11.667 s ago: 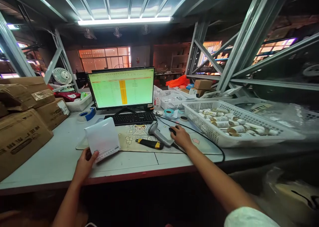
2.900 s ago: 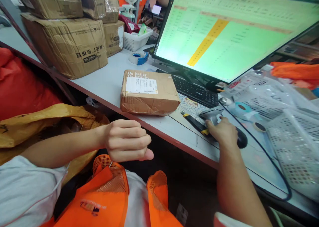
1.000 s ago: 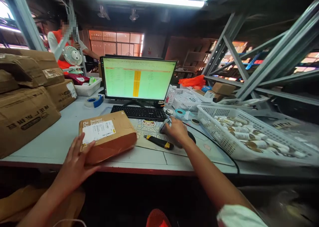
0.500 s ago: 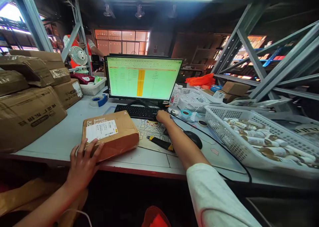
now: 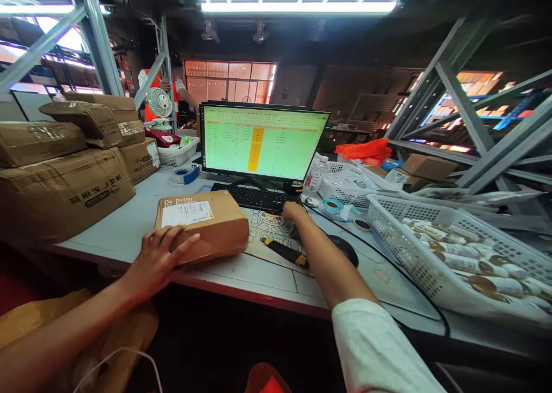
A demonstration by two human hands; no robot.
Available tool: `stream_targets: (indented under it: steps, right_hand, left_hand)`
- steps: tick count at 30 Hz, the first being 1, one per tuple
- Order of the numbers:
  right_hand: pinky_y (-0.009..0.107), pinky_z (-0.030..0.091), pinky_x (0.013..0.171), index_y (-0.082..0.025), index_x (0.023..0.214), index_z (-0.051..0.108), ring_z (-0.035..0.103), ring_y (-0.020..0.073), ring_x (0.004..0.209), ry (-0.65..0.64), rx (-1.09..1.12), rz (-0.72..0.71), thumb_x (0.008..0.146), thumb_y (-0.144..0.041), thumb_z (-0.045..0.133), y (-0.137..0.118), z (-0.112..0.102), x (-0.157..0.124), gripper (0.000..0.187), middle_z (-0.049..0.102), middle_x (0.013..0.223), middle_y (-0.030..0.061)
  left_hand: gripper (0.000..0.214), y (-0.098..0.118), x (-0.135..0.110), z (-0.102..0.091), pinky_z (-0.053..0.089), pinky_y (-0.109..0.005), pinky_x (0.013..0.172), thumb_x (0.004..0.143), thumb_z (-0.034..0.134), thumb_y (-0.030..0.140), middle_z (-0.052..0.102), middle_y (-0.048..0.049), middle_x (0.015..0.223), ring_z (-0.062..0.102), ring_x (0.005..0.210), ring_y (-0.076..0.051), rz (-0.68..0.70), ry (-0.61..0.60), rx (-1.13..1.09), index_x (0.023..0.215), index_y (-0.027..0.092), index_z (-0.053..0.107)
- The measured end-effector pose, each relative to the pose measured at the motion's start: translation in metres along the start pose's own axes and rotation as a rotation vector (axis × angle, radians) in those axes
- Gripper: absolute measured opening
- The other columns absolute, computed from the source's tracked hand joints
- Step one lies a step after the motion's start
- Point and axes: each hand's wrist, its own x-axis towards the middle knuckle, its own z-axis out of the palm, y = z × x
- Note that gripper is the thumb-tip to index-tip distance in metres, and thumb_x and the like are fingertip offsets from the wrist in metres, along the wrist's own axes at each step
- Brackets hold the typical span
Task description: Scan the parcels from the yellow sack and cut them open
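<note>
My left hand lies with fingers apart against the near left side of a brown cardboard box. On the box's top is a white shipping label, beside partly covered white lettering. My right hand is at the right end of the black keyboard, its fingers mostly hidden behind the hand. Behind the keyboard stands a monitor showing a green spreadsheet with one orange column. A black and yellow box cutter lies between the box and my right forearm. The black mouse is partly behind that forearm.
Large cartons are stacked at the left. A blue tape roll lies by a small white basket. At the right, a white basket holds several white tubes. A black cable crosses the desk. Someone in an orange vest stands behind.
The view has tilted up and turned slightly left. My left hand has shifted on the box, its thumb now reaching farther right. My right hand stays at the keyboard's right end.
</note>
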Motion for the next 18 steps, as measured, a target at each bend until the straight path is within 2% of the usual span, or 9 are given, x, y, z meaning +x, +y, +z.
stream_targets:
  steps: [3, 5, 8, 10, 12, 14, 16, 18]
  right_hand:
    - [0.044, 0.053, 0.102, -0.005, 0.134, 0.068, 0.066, 0.0358, 0.125, 0.049, 0.025, -0.023, 0.091, -0.021, 0.069, -0.001, -0.003, -0.006, 0.046, 0.066, 0.134, 0.0291]
    - [0.046, 0.052, 0.101, -0.004, 0.136, 0.067, 0.064, 0.0391, 0.126, 0.071, 0.045, -0.049, 0.093, -0.018, 0.062, -0.004, -0.006, -0.012, 0.045, 0.064, 0.135, 0.0309]
    - [0.043, 0.050, 0.103, -0.010, 0.143, 0.064, 0.063, 0.0368, 0.129, 0.068, 0.082, -0.149, 0.098, -0.022, 0.054, -0.013, -0.010, -0.027, 0.047, 0.064, 0.140, 0.0253]
    - [0.035, 0.048, 0.105, -0.016, 0.142, 0.066, 0.063, 0.0308, 0.129, 0.028, 0.109, -0.269, 0.100, -0.028, 0.055, -0.017, -0.009, -0.045, 0.045, 0.067, 0.140, 0.0177]
    - [0.028, 0.049, 0.101, -0.019, 0.136, 0.070, 0.067, 0.0269, 0.122, -0.042, 0.127, -0.384, 0.098, -0.038, 0.063, -0.018, -0.002, -0.067, 0.044, 0.073, 0.130, 0.0122]
    - [0.028, 0.051, 0.097, -0.019, 0.133, 0.072, 0.070, 0.0276, 0.115, -0.101, 0.140, -0.447, 0.090, -0.045, 0.073, -0.014, 0.008, -0.090, 0.051, 0.076, 0.121, 0.0116]
    - [0.032, 0.051, 0.099, -0.016, 0.135, 0.071, 0.069, 0.0314, 0.117, -0.109, 0.158, -0.457, 0.084, -0.042, 0.080, -0.009, 0.021, -0.109, 0.058, 0.074, 0.125, 0.0150]
    - [0.037, 0.048, 0.105, -0.014, 0.136, 0.069, 0.064, 0.0346, 0.125, -0.073, 0.198, -0.440, 0.084, -0.032, 0.078, -0.004, 0.032, -0.121, 0.056, 0.069, 0.135, 0.0188]
  left_hand:
    - [0.090, -0.016, 0.023, -0.039, 0.043, -0.053, 0.106, 0.084, 0.079, 0.031, 0.052, -0.0161, 0.147, 0.053, 0.129, -0.038, -0.048, -0.038, -0.144, 0.162, 0.032, 0.034]
    - [0.100, -0.034, 0.040, -0.063, 0.042, -0.053, 0.111, 0.078, 0.083, 0.041, 0.050, -0.0128, 0.150, 0.051, 0.133, -0.038, -0.090, -0.087, -0.270, 0.163, 0.034, 0.030]
    - [0.114, -0.068, 0.066, -0.079, 0.044, -0.050, 0.115, 0.068, 0.087, 0.057, 0.048, -0.0093, 0.155, 0.050, 0.138, -0.038, -0.171, -0.312, -0.465, 0.164, 0.035, 0.029]
    - [0.117, -0.086, 0.079, -0.072, 0.045, -0.047, 0.116, 0.063, 0.087, 0.062, 0.047, -0.0085, 0.159, 0.050, 0.141, -0.039, -0.240, -0.500, -0.588, 0.163, 0.034, 0.034]
    - [0.110, -0.097, 0.089, -0.054, 0.042, -0.046, 0.119, 0.067, 0.082, 0.068, 0.043, -0.0078, 0.164, 0.046, 0.146, -0.039, -0.327, -0.574, -0.724, 0.162, 0.033, 0.038]
    - [0.099, -0.098, 0.092, -0.031, 0.039, -0.047, 0.122, 0.077, 0.069, 0.075, 0.040, -0.0081, 0.166, 0.041, 0.150, -0.037, -0.465, -0.477, -0.863, 0.160, 0.031, 0.041]
    - [0.090, -0.094, 0.092, -0.011, 0.038, -0.048, 0.122, 0.082, 0.059, 0.078, 0.043, -0.0093, 0.165, 0.039, 0.152, -0.036, -0.603, -0.309, -0.980, 0.157, 0.030, 0.045]
    - [0.089, -0.091, 0.089, 0.002, 0.041, -0.048, 0.120, 0.079, 0.064, 0.077, 0.050, -0.0107, 0.159, 0.040, 0.151, -0.037, -0.679, -0.194, -1.067, 0.153, 0.030, 0.051]
